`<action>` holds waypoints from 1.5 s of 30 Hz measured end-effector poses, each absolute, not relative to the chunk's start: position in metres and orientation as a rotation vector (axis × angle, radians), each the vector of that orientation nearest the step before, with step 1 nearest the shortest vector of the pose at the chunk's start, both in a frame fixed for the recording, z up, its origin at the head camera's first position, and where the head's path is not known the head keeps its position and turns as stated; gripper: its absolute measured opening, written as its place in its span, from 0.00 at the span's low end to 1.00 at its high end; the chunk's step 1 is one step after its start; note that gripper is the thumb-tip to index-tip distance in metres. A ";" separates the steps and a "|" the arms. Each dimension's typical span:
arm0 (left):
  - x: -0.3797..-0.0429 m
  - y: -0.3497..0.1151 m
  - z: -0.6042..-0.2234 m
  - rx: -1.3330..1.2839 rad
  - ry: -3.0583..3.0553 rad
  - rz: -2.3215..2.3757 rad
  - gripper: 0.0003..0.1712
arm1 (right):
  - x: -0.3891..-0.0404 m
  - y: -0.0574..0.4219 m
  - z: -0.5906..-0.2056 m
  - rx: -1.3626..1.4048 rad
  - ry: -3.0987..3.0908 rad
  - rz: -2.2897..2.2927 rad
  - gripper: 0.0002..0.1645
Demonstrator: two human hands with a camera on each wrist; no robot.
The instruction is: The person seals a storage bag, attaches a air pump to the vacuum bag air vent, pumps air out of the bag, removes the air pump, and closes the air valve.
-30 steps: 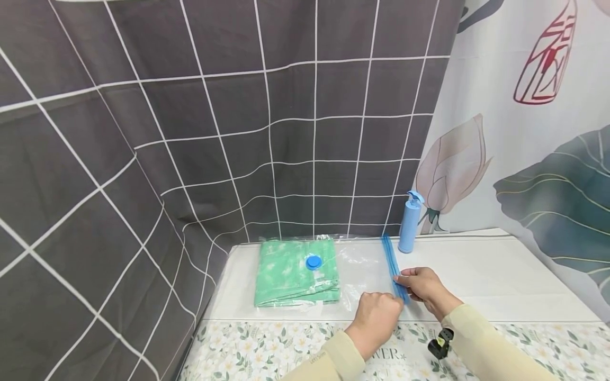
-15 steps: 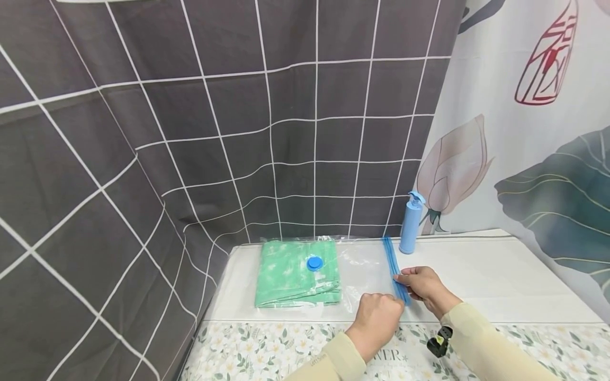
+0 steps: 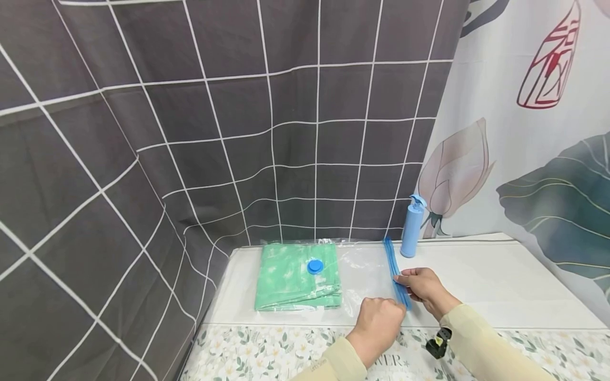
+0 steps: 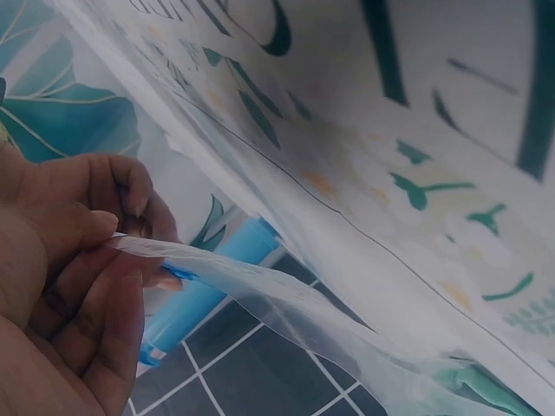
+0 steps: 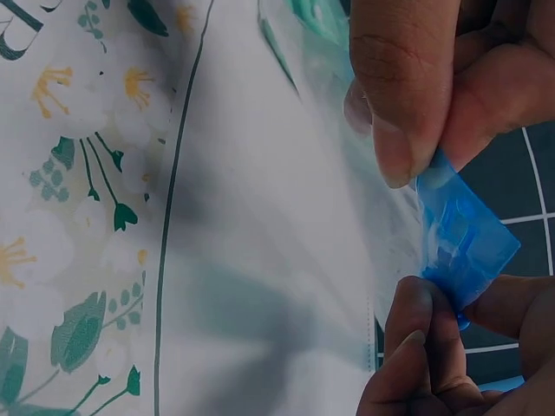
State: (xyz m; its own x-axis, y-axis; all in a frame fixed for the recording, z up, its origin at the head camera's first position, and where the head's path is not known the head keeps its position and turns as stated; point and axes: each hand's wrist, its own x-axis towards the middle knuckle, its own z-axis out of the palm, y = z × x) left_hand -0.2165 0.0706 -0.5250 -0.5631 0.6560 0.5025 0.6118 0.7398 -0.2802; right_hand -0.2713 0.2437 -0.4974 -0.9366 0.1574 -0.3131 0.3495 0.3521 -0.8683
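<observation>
A clear vacuum storage bag (image 3: 359,264) lies flat on the table, with a folded green cloth (image 3: 286,278) inside. On its top side is a round blue valve (image 3: 315,266), and a blue zip strip (image 3: 391,259) runs along its right end. My left hand (image 3: 378,323) pinches the bag's near corner by the strip; in the left wrist view, clear film stretches away from that thumb (image 4: 91,230). Just beyond, my right hand (image 3: 424,286) pinches the zip strip between thumb and fingers. The right wrist view shows a blue piece of strip (image 5: 464,234) between both hands.
A light blue hand pump (image 3: 412,227) stands upright at the back, right of the strip. The table's front part has a floral cover (image 3: 248,349). A dark grid curtain (image 3: 295,143) hangs behind and left; a flower-printed one (image 3: 457,174) hangs at right.
The whole head view has shifted down slightly. Both hands keep their holds on the bag's blue end with hardly any movement.
</observation>
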 end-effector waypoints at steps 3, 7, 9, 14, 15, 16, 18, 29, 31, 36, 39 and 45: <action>-0.216 0.070 -0.525 -0.945 -2.339 0.106 0.09 | -0.271 0.243 -0.496 0.461 2.437 -1.627 0.26; -0.215 0.070 -0.524 -0.938 -2.326 0.118 0.09 | -0.272 0.241 -0.495 0.461 2.435 -1.633 0.25; -0.215 0.069 -0.523 -0.944 -2.329 0.112 0.08 | -0.272 0.241 -0.494 0.462 2.435 -1.637 0.25; -0.215 0.069 -0.522 -0.975 -2.352 0.087 0.07 | -0.275 0.241 -0.492 0.462 2.449 -1.636 0.25; -0.215 0.069 -0.521 -0.979 -2.356 0.081 0.06 | -0.275 0.241 -0.492 0.461 2.453 -1.635 0.25; -0.215 0.069 -0.521 -0.980 -2.357 0.081 0.06 | -0.275 0.241 -0.492 0.462 2.456 -1.633 0.25; -0.215 0.068 -0.520 -0.979 -2.356 0.085 0.06 | -0.276 0.241 -0.491 0.460 2.461 -1.630 0.25; -0.214 0.067 -0.519 -0.996 -2.356 0.040 0.06 | -0.278 0.240 -0.490 0.485 2.456 -1.618 0.25; -0.214 0.067 -0.519 -0.992 -2.350 0.046 0.07 | -0.279 0.240 -0.490 0.483 2.449 -1.630 0.25; -0.212 0.068 -0.519 -0.984 -2.340 0.097 0.07 | -0.281 0.242 -0.490 0.488 2.427 -1.669 0.25; -0.211 0.068 -0.520 -0.984 -2.343 0.118 0.07 | -0.282 0.243 -0.490 0.492 2.417 -1.674 0.25; -0.213 0.067 -0.521 -0.991 -2.346 0.098 0.07 | -0.284 0.241 -0.490 0.481 2.422 -1.666 0.25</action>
